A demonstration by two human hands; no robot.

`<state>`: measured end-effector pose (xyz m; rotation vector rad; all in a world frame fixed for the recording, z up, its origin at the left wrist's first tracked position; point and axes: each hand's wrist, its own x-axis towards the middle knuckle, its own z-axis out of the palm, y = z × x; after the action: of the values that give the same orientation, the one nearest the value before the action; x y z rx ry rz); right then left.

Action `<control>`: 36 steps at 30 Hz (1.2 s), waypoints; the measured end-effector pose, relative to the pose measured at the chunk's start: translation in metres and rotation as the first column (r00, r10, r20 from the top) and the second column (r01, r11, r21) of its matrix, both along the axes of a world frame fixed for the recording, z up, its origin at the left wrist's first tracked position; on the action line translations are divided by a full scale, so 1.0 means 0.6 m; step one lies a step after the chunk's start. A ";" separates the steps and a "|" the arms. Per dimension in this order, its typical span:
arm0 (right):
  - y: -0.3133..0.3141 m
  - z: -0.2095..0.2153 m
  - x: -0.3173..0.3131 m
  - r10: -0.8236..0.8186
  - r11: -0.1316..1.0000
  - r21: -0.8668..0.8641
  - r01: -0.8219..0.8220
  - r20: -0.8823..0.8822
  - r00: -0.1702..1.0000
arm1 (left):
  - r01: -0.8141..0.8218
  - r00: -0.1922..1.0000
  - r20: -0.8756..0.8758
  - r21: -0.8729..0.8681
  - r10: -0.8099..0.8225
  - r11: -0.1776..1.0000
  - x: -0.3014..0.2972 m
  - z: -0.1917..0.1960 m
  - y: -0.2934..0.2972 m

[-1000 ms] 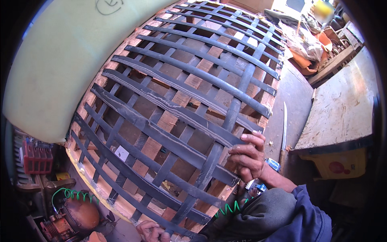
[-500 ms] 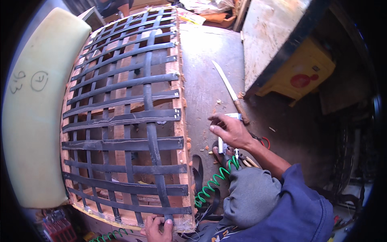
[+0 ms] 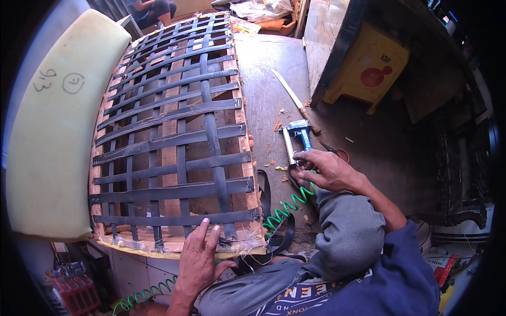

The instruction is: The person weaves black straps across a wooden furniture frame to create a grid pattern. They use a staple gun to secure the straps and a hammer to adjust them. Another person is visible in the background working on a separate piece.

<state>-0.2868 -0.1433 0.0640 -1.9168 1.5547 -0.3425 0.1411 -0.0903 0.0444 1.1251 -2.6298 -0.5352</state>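
A long wooden frame (image 3: 171, 197) is crossed by a weave of black rubber straps (image 3: 174, 194). My left hand (image 3: 197, 255) lies at its near end with fingers stretched out, the fingertips at the nearest cross strap. The lower end of a lengthwise strap sits just right of those fingers. On the dark board to the right lies a blue and silver staple gun (image 3: 298, 138) with a coiled green air hose (image 3: 289, 208) near it. My right hand (image 3: 334, 171) is beside its lower end, fingers loosely bent and apart; whether a fingertip touches the gun is unclear.
A long pale foam cushion (image 3: 63, 126) stands along the frame's left side. Beyond the staple gun are a knife (image 3: 291, 92) and red-handled scissors (image 3: 340, 152). A yellow plastic stool (image 3: 366, 68) is under a panel at the right. Another person (image 3: 153, 11) sits at the far end.
My left hand has come up from the frame's near edge onto its top, fingers now extended. My right hand has drawn back toward me, uncovering the staple gun. The view has shifted.
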 end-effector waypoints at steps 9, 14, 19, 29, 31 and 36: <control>-0.070 -0.122 0.082 0.325 0.893 0.131 -0.431 0.473 0.819 | -0.045 0.999 -0.010 -0.384 0.044 0.922 -0.002 -0.083 0.014; -0.044 -0.130 0.119 0.225 0.923 0.156 -0.353 0.525 0.821 | -0.033 0.999 -0.048 -0.352 0.018 0.935 -0.028 -0.041 0.010; -0.083 -0.043 0.131 -0.058 0.996 0.086 0.007 0.605 0.794 | -0.033 0.988 -0.153 -0.286 -0.011 0.958 -0.080 0.017 -0.051; 0.387 -0.200 0.154 -0.577 0.695 0.108 0.711 -0.506 0.641 | -0.100 0.965 -0.251 -0.106 0.071 0.989 -0.093 0.079 -0.050; 0.434 -0.232 0.164 -0.565 0.744 0.044 0.667 -0.493 0.662 | -0.096 0.963 -0.258 -0.065 0.076 0.993 -0.094 0.088 -0.055; 0.421 -0.265 0.161 -0.607 0.699 0.109 0.706 -0.432 0.667 | 0.031 0.962 -0.272 0.031 -0.022 0.999 -0.088 0.098 -0.083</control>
<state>-0.1903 0.1090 -0.0947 -1.1681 2.4094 -0.0528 0.0884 -0.1399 0.1032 0.9511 -2.4098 -0.6909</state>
